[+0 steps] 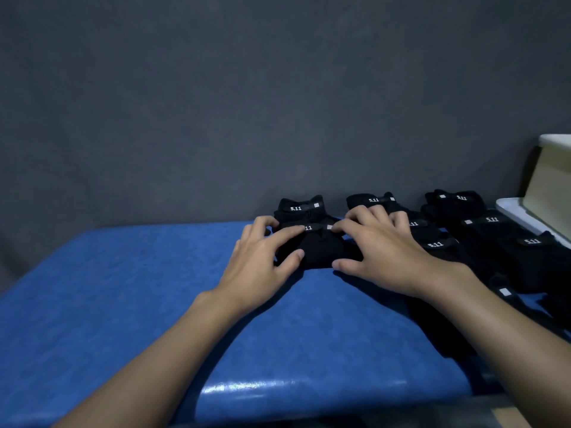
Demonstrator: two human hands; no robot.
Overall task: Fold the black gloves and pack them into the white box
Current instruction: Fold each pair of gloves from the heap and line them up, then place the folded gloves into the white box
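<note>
Left hand (259, 257), right hand (380, 254): fingers spread, pressing folded glove (321, 251) flat. Risk: fold springs open on release; carry to white box (550, 186) at 3 o'clock may loosen it.

Gloves (318, 248) lie on table (154, 288), box (550, 186) at right.

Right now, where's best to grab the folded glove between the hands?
Probably from above, at its left and right edges, where the left hand and right hand sit: the folded glove lies flat and compact, so squeezing both sides should keep it folded.
</note>
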